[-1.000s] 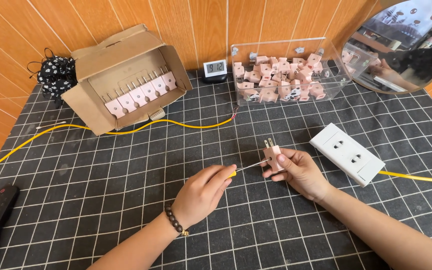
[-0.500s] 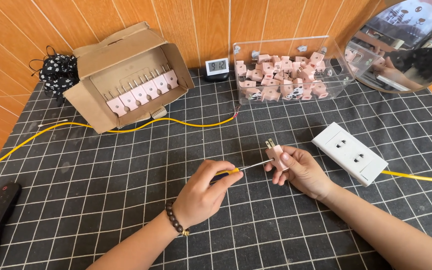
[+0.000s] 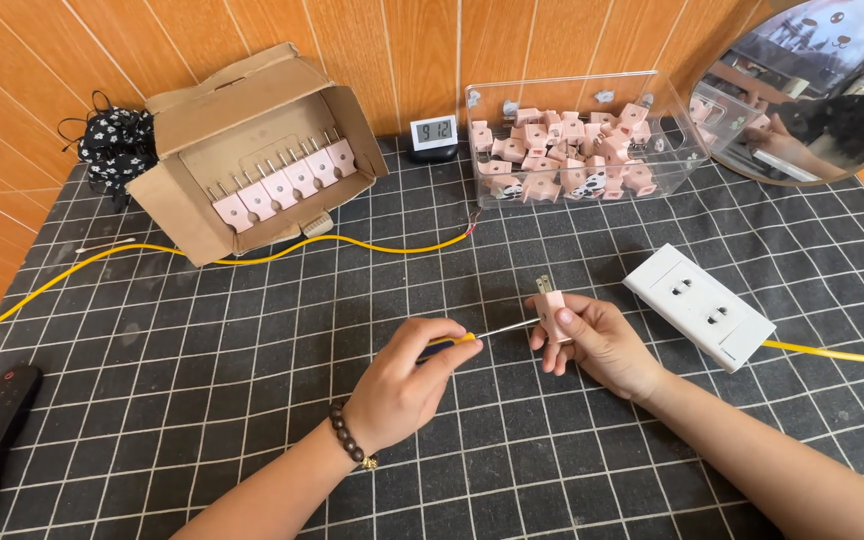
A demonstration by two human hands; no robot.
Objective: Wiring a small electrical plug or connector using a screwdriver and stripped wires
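Under the left hand (image 3: pixel 404 385), fingers hide the screwdriver (image 3: pixel 497 329); right hand (image 3: pixel 597 340) pinches the plug (image 3: pixel 552 310)

- A brown cardboard box (image 3: pixel 252 150) lies open with a row of pink plugs inside.
- A clear box (image 3: pixel 582 140) is full of pink plugs.
- A small clock (image 3: pixel 433 133) stands between them.
- A white socket block (image 3: pixel 697 305) sits on the surface.
- A yellow wire (image 3: pixel 252 255) runs across.
- A round mirror (image 3: pixel 812 85) leans at the back.

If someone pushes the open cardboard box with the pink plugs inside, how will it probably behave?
The box probably slides easily: thin cardboard looks light. It lies on its side, broad and low, so tipping seems unlikely. The pink plugs stand in a loose row and may shift, and the raised flap likely bends under a push.
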